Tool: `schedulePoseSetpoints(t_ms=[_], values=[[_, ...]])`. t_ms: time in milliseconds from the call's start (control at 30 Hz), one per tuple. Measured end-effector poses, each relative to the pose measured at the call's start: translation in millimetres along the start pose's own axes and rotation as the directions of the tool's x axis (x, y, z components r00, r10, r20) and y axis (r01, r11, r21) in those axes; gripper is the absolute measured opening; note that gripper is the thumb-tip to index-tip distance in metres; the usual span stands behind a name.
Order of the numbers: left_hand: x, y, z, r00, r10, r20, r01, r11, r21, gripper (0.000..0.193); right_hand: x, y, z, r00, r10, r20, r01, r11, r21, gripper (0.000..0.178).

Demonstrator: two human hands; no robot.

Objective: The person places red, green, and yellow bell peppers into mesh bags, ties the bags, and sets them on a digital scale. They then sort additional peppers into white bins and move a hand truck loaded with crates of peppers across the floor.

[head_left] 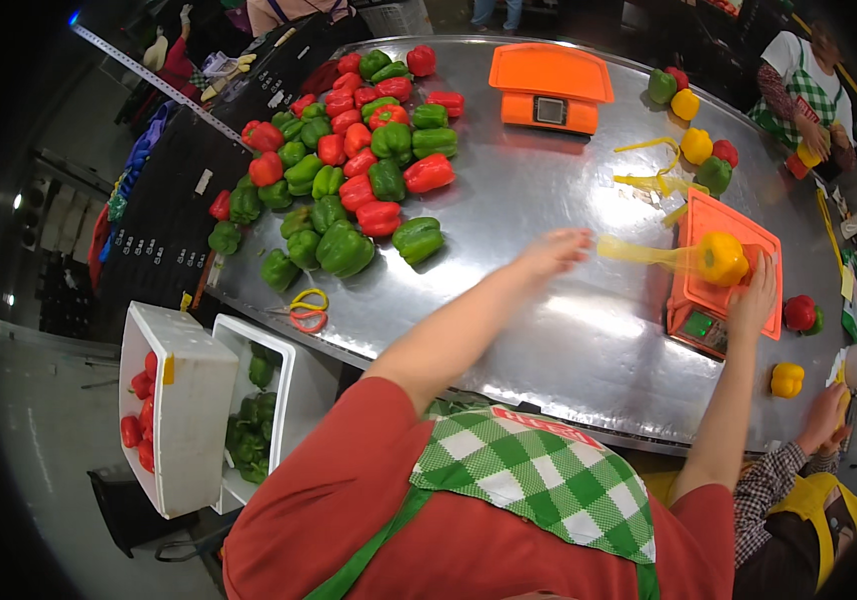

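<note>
An orange scale (733, 215) with a lit green display stands at the right of the metal table. On its tray lies a yellow bell pepper (721, 260) in a yellow mesh net (639, 252), whose loose tail trails left over the table. Something red, likely another pepper, shows beside it, partly hidden by my fingers. My right hand (755, 298) is curled against the right side of these netted peppers. Left of the net's tail, my left hand (557, 252) hovers over the table, slightly blurred, fingers stretched out and holding nothing.
Many red and green bell peppers (346, 250) cover the table's left. Scissors (309, 311) lie at its near edge. A second orange scale (550, 85) and empty yellow nets (657, 170) are farther back. White boxes (184, 380) hold peppers. Co-workers' hands (827, 420) are at the right.
</note>
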State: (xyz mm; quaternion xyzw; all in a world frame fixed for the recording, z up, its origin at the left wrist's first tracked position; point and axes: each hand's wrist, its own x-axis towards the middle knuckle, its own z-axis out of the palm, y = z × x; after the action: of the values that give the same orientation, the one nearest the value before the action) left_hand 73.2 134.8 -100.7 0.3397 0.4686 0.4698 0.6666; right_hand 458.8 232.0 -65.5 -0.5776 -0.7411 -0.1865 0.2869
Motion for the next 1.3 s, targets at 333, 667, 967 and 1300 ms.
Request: schedulePoseSetpoints(t_ms=[333,667,967,1300], values=[[-107,-16,-178,0.635,0.636,-0.439,0.459,0.146,0.876,0.085,-191,-128,-30,0.959,-0.100,0.265,-0.071,0.823,0.564,0.023],[-97,-2,-239,0.748,0.429,-0.506,0.294,0.470,0.832,0.085,-172,-144,-30,0.934,0.019,0.357,-0.267,0.701,0.661,0.022],[-97,4,38,0.982,0.066,0.176,-0.123,0.933,0.339,0.082,-144,-187,-62,0.678,-0.134,0.723,-0.711,-0.370,0.598,0.079],[-106,-18,40,0.961,0.182,0.206,-0.275,0.681,0.679,0.087,-145,-208,-54,0.517,-0.072,0.853,-0.784,-0.440,0.438,0.065]])
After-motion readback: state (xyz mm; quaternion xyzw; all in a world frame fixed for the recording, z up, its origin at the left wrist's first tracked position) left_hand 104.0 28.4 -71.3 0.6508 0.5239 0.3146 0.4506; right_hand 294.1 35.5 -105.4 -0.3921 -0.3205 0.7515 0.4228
